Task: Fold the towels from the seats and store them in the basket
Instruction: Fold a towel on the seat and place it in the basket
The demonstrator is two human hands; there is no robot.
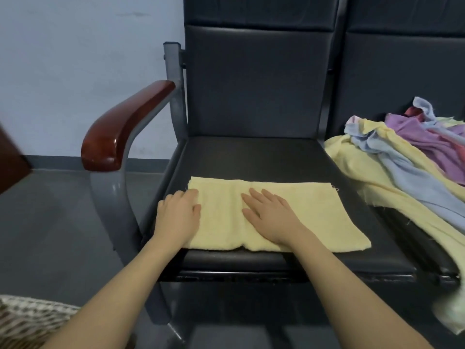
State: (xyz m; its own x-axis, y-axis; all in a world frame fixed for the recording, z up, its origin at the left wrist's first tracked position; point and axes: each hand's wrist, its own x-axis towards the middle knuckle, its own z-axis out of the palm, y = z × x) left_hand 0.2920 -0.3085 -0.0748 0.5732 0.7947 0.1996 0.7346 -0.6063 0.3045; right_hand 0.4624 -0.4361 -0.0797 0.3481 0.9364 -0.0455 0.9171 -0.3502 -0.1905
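Plainly, both hands lie flat on a folded yellow towel [297, 217] spread across the front half of the dark seat [251, 152]. The left hand [180, 215] has an open grip, its fingers straight and close together, pressing the towel's left edge near the seat's left side; it holds nothing. The right hand [270, 215] is likewise open-palmed, fingers spread and pointing toward the seat's back, resting on the towel's middle beside a crease. Both forearms reach forward from the lower edge of view, wrists low. A heap of unfolded towels [407, 152], yellow, blue and purple, lies on the neighbouring seat to the right. A woven basket [27, 316] shows at the lower left corner, below the wooden armrest [120, 132].
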